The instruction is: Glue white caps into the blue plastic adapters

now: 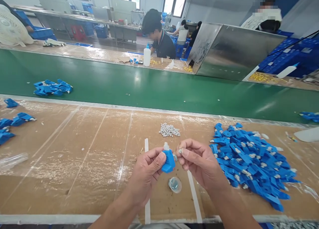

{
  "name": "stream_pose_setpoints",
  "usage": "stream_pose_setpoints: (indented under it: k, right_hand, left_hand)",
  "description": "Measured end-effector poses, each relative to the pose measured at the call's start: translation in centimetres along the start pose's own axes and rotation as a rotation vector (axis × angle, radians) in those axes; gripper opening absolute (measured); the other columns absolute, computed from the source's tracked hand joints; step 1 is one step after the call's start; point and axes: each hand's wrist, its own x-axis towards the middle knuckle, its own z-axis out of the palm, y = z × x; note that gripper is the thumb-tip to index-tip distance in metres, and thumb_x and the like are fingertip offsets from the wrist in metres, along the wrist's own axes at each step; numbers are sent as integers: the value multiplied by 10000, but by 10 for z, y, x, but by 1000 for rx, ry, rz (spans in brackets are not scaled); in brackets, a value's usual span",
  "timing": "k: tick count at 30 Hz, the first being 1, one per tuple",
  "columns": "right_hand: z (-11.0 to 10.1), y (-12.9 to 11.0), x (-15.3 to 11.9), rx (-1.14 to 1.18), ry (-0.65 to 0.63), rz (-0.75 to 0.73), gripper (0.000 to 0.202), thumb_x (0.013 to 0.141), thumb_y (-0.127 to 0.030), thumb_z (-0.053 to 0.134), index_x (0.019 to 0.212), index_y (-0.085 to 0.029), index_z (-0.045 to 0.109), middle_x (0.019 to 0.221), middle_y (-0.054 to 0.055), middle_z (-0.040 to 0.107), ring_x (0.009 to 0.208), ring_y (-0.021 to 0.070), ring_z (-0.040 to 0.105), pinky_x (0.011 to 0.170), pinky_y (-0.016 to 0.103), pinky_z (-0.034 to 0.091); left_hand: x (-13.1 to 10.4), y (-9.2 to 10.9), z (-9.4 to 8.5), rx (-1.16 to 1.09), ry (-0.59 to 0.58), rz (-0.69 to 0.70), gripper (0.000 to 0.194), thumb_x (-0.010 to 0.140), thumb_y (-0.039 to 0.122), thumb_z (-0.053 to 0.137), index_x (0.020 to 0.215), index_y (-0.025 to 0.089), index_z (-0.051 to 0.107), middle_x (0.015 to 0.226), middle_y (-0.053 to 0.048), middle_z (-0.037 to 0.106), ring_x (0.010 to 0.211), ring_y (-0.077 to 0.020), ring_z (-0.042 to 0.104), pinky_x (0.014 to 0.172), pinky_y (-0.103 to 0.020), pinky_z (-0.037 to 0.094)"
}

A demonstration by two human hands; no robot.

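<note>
A blue plastic piece with a pale tip [168,161] is held upright between the thumb and fingers of my left hand [149,167]. Just to its right, my right hand [199,159] pinches a small grey-white bit [180,151] between thumb and forefinger, close to the blue piece's side. Beyond the hands lies a little pile of grey-white bits [169,129]. A small round cup with clear contents [174,185] sits on the table below the hands. At the right spreads a large heap of blue pieces with pale parts [251,162].
A green conveyor belt [149,91] crosses behind the brown table [94,156], carrying a blue pile [53,87] at left. More blue pieces [18,119] lie at the table's left. Across the belt are a white bottle [147,55], a metal panel [236,51] and a seated person [159,36].
</note>
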Motion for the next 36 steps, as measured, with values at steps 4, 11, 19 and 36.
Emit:
stream_pose_setpoints:
  k: [4,11,19,36]
  right_hand:
    - [12,-3,-13,97,52,58,205,822,-363,809,819,-178,722,718,15,628,579,78,524,462,139,421]
    - [17,-1,-20,126,105,98,246,789,-389,832,775,-179,705,661,-8,559,509,60,421,421,148,340]
    - [20,1,-24,52,127,34,244,813,-395,815,779,-180,705,604,-26,556,444,40,420,401,154,312]
    - [14,11,-23,-151,203,-18,235,856,-411,770,841,-180,730,684,6,639,467,82,495,409,205,414]
  left_hand:
    - [-4,1,7,25,-9,-3,278,884,396,729,1032,164,770,847,-51,642,755,-115,542,738,-223,469]
    - [-8,2,12,55,14,-28,292,842,419,766,950,147,762,839,-56,637,760,-121,547,743,-224,477]
    - [-7,2,12,60,4,-37,293,850,416,761,978,154,773,834,-46,629,749,-110,542,725,-214,474]
    - [-1,-3,9,178,73,50,305,828,425,777,982,163,775,815,-48,666,717,-129,531,709,-252,452]
